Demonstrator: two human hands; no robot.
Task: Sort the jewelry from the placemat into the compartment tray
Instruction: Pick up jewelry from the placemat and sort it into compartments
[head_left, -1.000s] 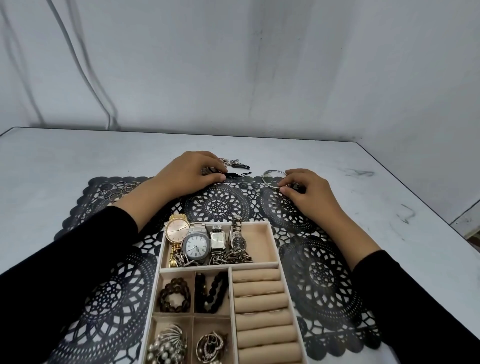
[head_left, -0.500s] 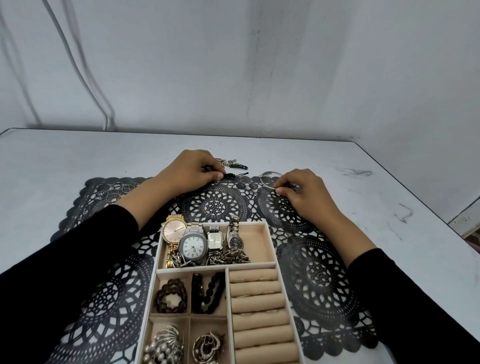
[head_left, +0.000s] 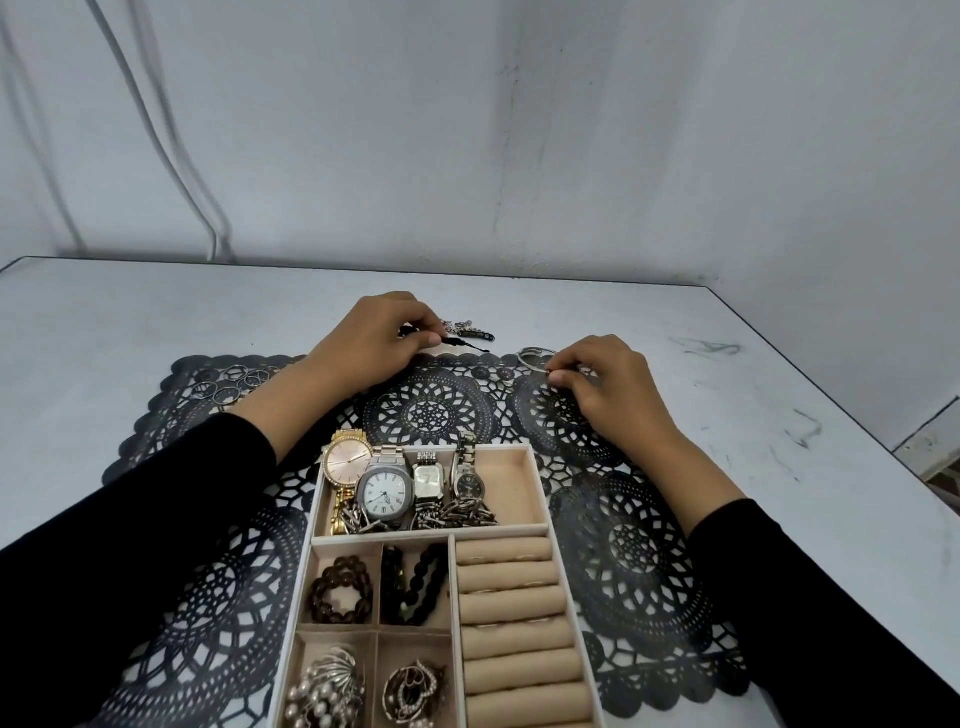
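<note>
Soft, even light; faint shadows; wide-angle edges bow.

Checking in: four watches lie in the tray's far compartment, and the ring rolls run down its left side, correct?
Not quite. In the head view the ring rolls run down the right side of the tray, not its left. The four watches do lie in the far compartment.
</note>
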